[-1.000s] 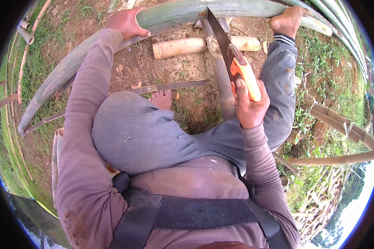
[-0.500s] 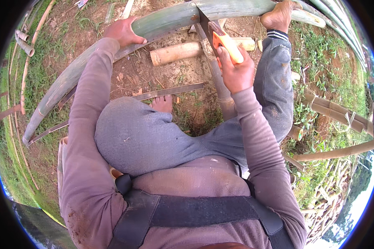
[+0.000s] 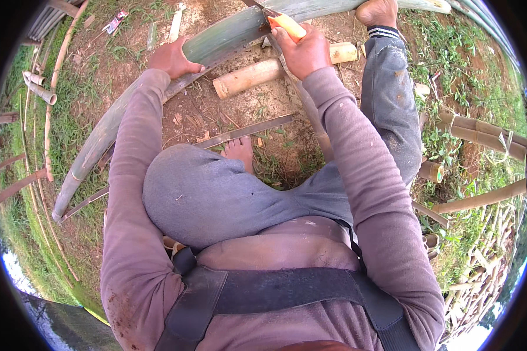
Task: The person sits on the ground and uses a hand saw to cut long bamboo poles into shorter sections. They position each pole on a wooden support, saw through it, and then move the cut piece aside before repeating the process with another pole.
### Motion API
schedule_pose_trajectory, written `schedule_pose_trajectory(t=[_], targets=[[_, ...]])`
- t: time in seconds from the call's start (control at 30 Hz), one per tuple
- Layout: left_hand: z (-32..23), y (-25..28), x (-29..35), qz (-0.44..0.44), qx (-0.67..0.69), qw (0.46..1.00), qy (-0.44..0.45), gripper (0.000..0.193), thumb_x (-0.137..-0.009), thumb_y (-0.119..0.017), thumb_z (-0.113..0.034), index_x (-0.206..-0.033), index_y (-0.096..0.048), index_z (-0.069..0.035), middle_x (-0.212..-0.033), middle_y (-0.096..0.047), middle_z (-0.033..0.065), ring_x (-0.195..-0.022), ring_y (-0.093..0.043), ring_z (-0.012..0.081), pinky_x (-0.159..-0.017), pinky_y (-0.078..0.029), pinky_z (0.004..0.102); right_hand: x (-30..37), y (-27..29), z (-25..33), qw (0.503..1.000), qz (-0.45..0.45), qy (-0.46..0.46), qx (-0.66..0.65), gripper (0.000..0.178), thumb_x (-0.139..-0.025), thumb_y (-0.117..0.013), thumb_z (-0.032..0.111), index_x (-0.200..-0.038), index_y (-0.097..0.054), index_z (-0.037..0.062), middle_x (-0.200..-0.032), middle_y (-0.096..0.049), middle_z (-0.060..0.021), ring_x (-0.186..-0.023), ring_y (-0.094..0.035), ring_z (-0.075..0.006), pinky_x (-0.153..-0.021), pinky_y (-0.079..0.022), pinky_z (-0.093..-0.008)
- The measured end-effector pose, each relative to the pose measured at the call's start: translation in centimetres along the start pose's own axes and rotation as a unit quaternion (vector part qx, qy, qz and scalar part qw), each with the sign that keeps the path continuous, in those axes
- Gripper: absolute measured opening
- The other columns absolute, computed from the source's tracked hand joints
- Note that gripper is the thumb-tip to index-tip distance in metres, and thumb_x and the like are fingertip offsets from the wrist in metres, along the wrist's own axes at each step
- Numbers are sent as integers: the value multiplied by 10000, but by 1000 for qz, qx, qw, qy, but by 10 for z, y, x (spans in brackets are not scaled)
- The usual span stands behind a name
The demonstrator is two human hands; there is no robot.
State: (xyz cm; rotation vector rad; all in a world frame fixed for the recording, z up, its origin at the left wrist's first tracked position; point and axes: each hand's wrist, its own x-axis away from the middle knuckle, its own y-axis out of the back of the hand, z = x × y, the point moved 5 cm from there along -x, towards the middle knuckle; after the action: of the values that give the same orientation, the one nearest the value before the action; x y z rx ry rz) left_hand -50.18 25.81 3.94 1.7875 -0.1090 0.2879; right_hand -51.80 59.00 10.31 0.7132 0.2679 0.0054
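A long green bamboo pole [image 3: 231, 42] runs from the lower left up across the top of the view. My left hand [image 3: 173, 57] grips it left of the middle, thumb on the near side and fingers over the far side. In my right hand [image 3: 306, 52] is a handsaw [image 3: 287, 27] with an orange handle, its fingers wrapped round the grip. The saw's dark blade lies across the pole and points to the far side; much of it is hidden by handle and pole. My bare right foot [image 3: 378, 11] presses on the pole at the right.
Under the pole lies a short tan bamboo piece [image 3: 249, 78], crossing a slanting support pole [image 3: 312, 108]. A flat bamboo strip [image 3: 249, 130] lies by my left foot [image 3: 238, 151]. Tied bamboo poles [image 3: 487, 136] stand at right, with a heap of cut pieces [image 3: 471, 286] below them.
My right hand has pushed the saw away from me and slightly left, so its handle now sits close against the pole. The left hand keeps its hold; the view has shifted slightly.
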Motion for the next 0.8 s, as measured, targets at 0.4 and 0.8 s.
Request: schedule_pose_trajectory(t=[0.4, 0.8], targets=[[1, 0, 7, -5, -17, 1000, 4, 1046, -616, -933, -539, -1512, -592, -121, -1293, -759, 175, -1183, -730, 360, -1053, -554, 443, 88, 59, -16, 997, 24, -29, -61, 278, -960, -837, 249, -1029, -719, 6, -821, -744, -150, -718, -738, -216, -686, -577, -361], [8, -3, 14, 9, 20, 1000, 15, 1037, -615, -957, -501, -1504, -596, -106, -1304, -751, 187, -1201, -726, 351, -1062, -549, 429, 159, 109, -7, 994, 41, -21, -99, 259, -949, -835, 165, -1126, -731, 7, -857, -745, -142, -794, -775, -244, -707, -593, -371]])
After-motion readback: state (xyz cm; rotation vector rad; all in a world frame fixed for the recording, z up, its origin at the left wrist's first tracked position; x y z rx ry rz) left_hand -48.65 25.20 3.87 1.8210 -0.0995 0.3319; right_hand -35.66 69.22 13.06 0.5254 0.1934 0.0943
